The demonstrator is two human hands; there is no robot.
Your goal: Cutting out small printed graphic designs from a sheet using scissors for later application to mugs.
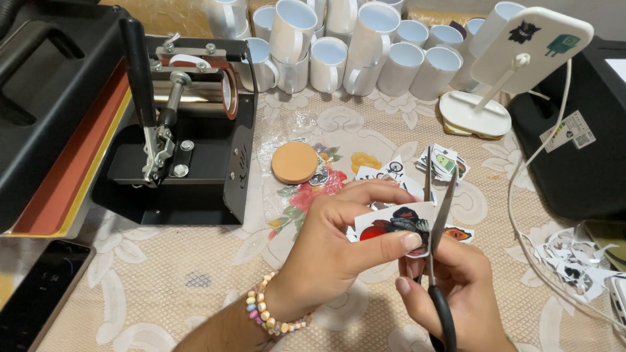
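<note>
here the left hand (332, 251) pinches a printed paper cutout (391, 226), red and dark in colour, between thumb and fingers, the thumb pressed flat on its near face. just right of that pinch, the right hand (450, 287) is closed around the black handles of a pair of scissors (437, 221), whose blades stand parted and point up and away, with the cutout's right edge sitting between them. a beaded bracelet (270, 313) rings the left wrist below the grip. beyond the pinch, on the lace tablecloth (163, 280), lie more small printed cutouts (443, 163) and a round cork coaster (295, 162). far past those stands a cluster of white mugs (352, 52). up and left of the grip sits a black mug press (189, 130); to the right lie paper scraps (574, 261).
</note>
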